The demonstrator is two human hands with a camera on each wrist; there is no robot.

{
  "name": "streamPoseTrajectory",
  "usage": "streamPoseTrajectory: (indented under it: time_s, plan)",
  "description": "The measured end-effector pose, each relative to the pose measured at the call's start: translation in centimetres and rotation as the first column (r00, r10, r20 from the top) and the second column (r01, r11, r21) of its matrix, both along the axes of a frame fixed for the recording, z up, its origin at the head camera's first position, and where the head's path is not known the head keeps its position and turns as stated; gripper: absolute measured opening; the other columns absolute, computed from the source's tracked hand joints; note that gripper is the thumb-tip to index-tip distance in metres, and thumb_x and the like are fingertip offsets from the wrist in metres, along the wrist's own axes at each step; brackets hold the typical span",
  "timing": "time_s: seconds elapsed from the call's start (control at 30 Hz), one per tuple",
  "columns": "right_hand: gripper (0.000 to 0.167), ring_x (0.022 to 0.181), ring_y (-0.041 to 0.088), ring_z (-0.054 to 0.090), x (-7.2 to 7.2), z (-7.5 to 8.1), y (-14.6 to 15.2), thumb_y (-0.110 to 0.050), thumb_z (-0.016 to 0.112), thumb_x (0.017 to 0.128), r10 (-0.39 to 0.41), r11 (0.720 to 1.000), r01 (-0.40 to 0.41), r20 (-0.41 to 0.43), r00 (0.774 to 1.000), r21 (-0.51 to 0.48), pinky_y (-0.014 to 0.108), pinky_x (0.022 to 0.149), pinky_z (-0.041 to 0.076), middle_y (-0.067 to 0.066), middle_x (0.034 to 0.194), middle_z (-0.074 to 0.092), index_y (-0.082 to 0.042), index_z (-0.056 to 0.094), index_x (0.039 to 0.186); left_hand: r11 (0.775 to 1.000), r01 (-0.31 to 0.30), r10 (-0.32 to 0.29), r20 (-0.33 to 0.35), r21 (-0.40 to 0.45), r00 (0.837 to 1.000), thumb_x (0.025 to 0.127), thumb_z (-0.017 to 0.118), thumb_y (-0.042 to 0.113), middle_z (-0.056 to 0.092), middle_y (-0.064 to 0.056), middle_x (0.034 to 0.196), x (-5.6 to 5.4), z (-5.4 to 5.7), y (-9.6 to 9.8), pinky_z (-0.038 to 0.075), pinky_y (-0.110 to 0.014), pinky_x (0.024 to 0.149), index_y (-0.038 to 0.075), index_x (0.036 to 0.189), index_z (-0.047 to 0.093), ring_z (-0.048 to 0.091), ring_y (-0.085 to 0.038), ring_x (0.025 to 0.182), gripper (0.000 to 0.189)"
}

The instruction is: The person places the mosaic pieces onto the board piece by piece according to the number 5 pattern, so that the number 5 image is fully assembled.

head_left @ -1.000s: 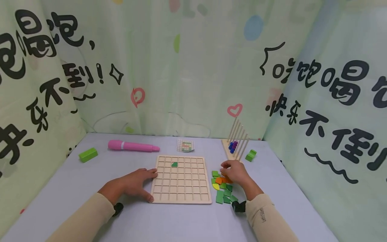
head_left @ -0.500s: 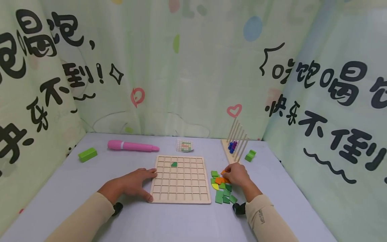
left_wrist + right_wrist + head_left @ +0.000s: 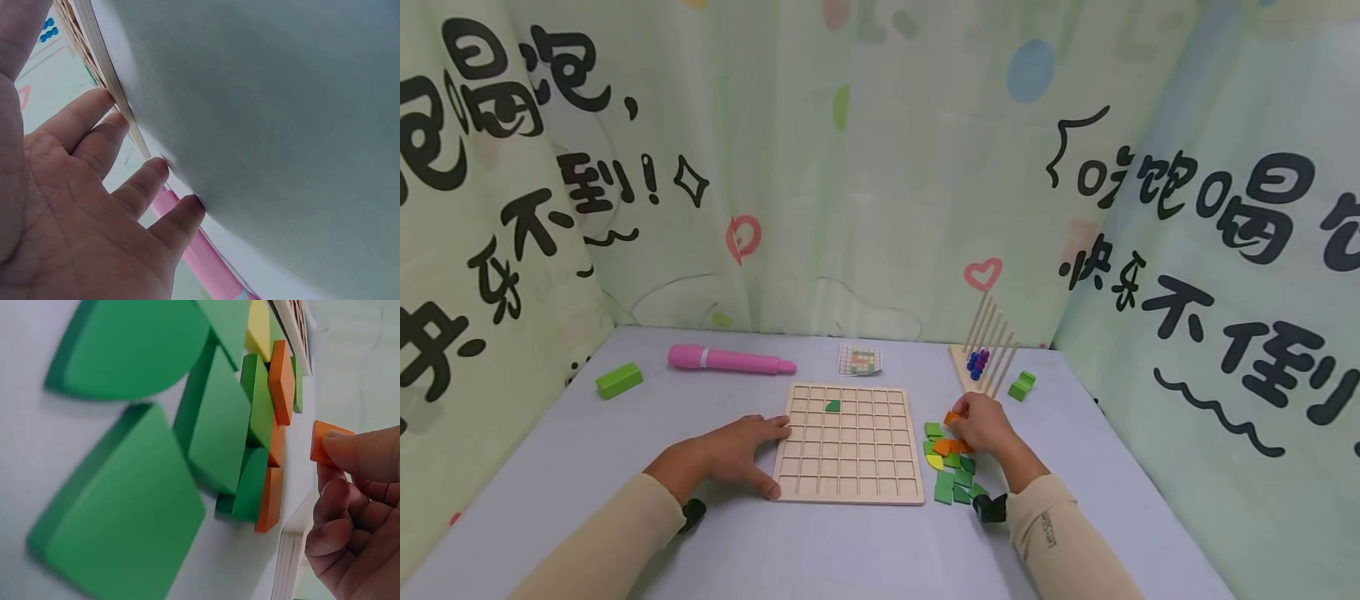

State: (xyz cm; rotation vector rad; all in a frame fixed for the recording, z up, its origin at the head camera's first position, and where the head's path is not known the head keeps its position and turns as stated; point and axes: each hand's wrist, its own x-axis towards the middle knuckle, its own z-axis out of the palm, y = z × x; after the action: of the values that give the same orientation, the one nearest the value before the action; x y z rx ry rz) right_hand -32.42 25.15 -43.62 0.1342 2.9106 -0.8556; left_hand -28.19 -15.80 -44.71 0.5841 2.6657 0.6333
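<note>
A square wooden grid board lies in the middle of the table, with one green quarter-round piece in a cell of an upper row. My left hand has its fingers spread, touching the board's left edge; the left wrist view shows the fingertips against that side. Between thumb and fingers my right hand pinches a small orange tile, held apart from the pile. Flat green tiles, orange tiles and a yellow piece lie close together below that hand, right of the board.
Behind the right hand stands a wooden peg stand with blue and purple beads. A green block sits beside it. Farther back lie a patterned card and a pink marker-shaped tube. Another green block is at far left.
My right hand dips slightly toward me, then rises away from the pile with the orange tile, which now shows more plainly at the fingertips. The left hand stays at the board.
</note>
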Motion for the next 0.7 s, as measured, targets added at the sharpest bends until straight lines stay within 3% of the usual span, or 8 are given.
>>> streamPoseTrajectory:
  time_s: [0.37, 0.7]
  plan:
    - [0.010, 0.081, 0.023, 0.057, -0.4, -0.2, -2.9, -0.011, 0.067, 0.100, 0.073, 0.993, -0.077, -0.044, 0.996, -0.086, 0.028, 0.065, 0.051, 0.011, 0.101, 0.063, -0.005, 0.061, 0.106, 1.000, -0.010, 0.010, 0.013, 0.009, 1.000, 0.070, 0.095, 0.047, 0.034, -0.001, 0.169, 0.0, 0.0, -0.2, 0.030, -0.056, 0.124, 0.014, 0.156, 0.049, 0.028, -0.036, 0.156, 0.103]
    - [0.008, 0.087, 0.022, 0.055, -0.9, -0.2, -7.1, -0.009, 0.067, 0.099, 0.193, 0.972, -0.201, -0.073, 0.978, -0.120, 0.032, 0.077, 0.050, 0.008, 0.097, 0.062, -0.005, 0.063, 0.105, 1.000, -0.012, 0.012, 0.017, 0.019, 1.000, 0.070, 0.095, 0.047, 0.035, 0.001, 0.169, -0.3, -0.2, -0.2, 0.029, -0.057, 0.123, 0.015, 0.156, 0.048, 0.026, -0.037, 0.156, 0.103]
